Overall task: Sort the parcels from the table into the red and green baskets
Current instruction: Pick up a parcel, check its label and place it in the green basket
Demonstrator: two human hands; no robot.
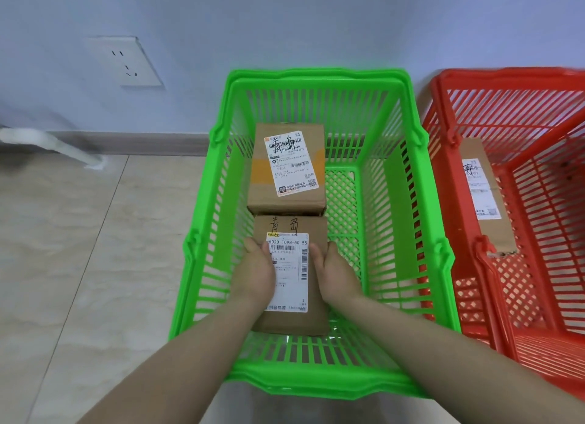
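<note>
We held a brown cardboard parcel [292, 320], white label and handwriting on top, inside the green basket [411, 265], our left hand [254, 273] and right hand [337, 274] clasping its sides.

The near parcel [292, 274] in the green basket [408, 183] bears handwritten "青岛" above a white label [289, 271] reading "502D T098-50 55" and "2". The far parcel's label [291, 162] shows "P804" under handwritten "青岛".
</note>
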